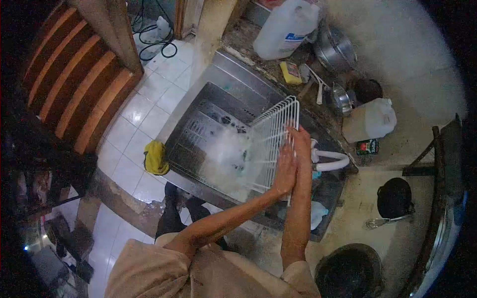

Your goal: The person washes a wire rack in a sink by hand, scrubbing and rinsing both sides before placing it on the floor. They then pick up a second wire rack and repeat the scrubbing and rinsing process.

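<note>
A white wire rack (271, 141) stands tilted on its side over the metal sink (186, 107). My right hand (299, 138) is closed on the rack's right edge. Just below it, my left hand (285, 171) lies against the wires with its fingers pressed together on the rack. The two forearms nearly meet at the wrists. White foamy water (226, 151) covers part of the sink floor beside the rack. Some fingertips are hidden by the rack and blurred.
A yellow cloth (156, 158) hangs on the sink's left rim. Behind stand a large plastic jug (287, 30), a yellow sponge (290, 73), metal pots (335, 49) and another jug (370, 120). A white faucet (332, 161) is right of my hands. A dark basin (348, 273) sits lower right.
</note>
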{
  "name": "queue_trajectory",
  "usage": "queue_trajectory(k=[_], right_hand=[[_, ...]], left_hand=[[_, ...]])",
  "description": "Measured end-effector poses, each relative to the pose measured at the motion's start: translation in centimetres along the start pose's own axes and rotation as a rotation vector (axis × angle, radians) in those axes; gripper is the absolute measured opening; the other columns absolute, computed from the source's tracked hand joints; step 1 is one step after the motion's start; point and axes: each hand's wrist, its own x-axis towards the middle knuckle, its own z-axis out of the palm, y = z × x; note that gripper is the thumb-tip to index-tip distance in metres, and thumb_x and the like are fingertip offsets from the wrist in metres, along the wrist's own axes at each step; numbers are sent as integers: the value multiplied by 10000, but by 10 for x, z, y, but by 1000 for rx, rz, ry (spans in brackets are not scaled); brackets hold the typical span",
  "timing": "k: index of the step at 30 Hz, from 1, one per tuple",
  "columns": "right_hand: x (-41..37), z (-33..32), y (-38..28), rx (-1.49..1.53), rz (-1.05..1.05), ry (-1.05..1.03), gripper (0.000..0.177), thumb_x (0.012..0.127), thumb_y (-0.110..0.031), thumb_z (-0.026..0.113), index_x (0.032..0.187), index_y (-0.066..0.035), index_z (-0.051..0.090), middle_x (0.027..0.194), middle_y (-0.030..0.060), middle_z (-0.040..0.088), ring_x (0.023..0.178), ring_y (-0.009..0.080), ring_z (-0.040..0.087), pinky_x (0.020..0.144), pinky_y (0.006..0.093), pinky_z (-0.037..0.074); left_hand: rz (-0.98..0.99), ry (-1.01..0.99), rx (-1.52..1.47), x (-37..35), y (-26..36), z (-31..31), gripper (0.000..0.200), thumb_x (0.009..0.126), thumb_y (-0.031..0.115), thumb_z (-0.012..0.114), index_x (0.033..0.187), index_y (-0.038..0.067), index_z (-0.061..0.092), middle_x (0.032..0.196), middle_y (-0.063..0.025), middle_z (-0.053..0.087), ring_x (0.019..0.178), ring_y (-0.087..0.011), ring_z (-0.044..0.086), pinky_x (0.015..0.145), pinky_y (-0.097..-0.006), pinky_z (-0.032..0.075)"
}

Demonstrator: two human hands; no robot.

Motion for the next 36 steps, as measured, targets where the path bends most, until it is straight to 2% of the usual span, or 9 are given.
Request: queue_trajectory(k=[5, 8, 14, 19, 20, 24, 29, 31, 36], right_hand=[[-55, -6, 24, -264, 32, 44, 306, 873, -292, 632, 1023, -26, 625, 908, 7, 624, 765, 108, 558, 641, 280, 441], [-59, -35, 67, 157, 53, -224, 399, 911, -276, 594, 1190, 6, 561, 1115, 92, 609, 989, 176, 582, 815, 307, 487], [-79, -103, 177, -295, -62, -59, 316, 925, -258, 574, 1094, 8, 602, 961, 49, 630, 859, 146, 589, 763, 306, 485], [-149, -24, 56, -322, 124, 17, 312, 919, -318, 576, 987, -17, 626, 832, 13, 611, 718, 105, 536, 634, 303, 435], [-142, -33, 82, -390, 38, 132, 328, 929, -326, 559, 1004, -16, 632, 803, 18, 595, 666, 109, 499, 581, 322, 409], [-171, -32, 61, -254, -57, 37, 313, 913, -285, 576, 1022, 5, 625, 809, 31, 604, 677, 128, 510, 602, 329, 413], [-164, -39, 83, -360, -142, 81, 199, 888, -169, 615, 964, 12, 647, 812, 15, 591, 692, 117, 492, 612, 318, 404], [-158, -47, 88, -427, -193, 101, 207, 884, -137, 607, 1019, 16, 647, 879, 27, 620, 719, 97, 518, 634, 285, 426], [-165, 5, 55, -258, -81, 132, 295, 906, -243, 580, 1003, 28, 644, 806, 62, 648, 675, 118, 544, 606, 295, 436]], left_hand=[[-201, 69, -307, 13, -40, 1, 539, 979, 255, 247, 1440, -13, 166, 1482, -217, 208, 1381, -380, 157, 1141, -444, 86], [80, 17, 191, -27, -58, 21, 542, 975, 267, 281, 1435, -6, 192, 1482, -234, 191, 1379, -396, 157, 1125, -484, 121], [-147, 59, 678, 5, -64, 23, 562, 921, 237, 396, 1409, -9, 263, 1485, -250, 157, 1352, -402, 223, 1061, -562, 244], [-377, -140, 688, 76, -90, 21, 488, 878, 208, 471, 1282, -65, 437, 1371, -310, 353, 1235, -442, 389, 1014, -598, 287], [-224, 253, 483, 58, -125, 74, 410, 866, 154, 474, 1202, -80, 504, 1254, -387, 427, 1166, -506, 425, 998, -608, 296], [39, 137, 630, 57, -108, 63, 424, 912, 137, 391, 1259, -104, 417, 1206, -474, 381, 1196, -601, 330, 1032, -605, 251], [-522, -139, 216, 68, -10, 13, 509, 952, 307, 307, 1307, -49, 389, 1309, -409, 334, 1247, -573, 286, 1002, -691, 190], [-393, -423, 259, 33, -10, 6, 551, 957, 368, 284, 1324, -31, 381, 1363, -354, 320, 1276, -534, 278, 1004, -691, 182], [-686, -63, 552, 73, -95, 4, 684, 930, 471, 321, 1317, -92, 354, 1399, -298, 311, 1297, -444, 310, 1055, -558, 242]])
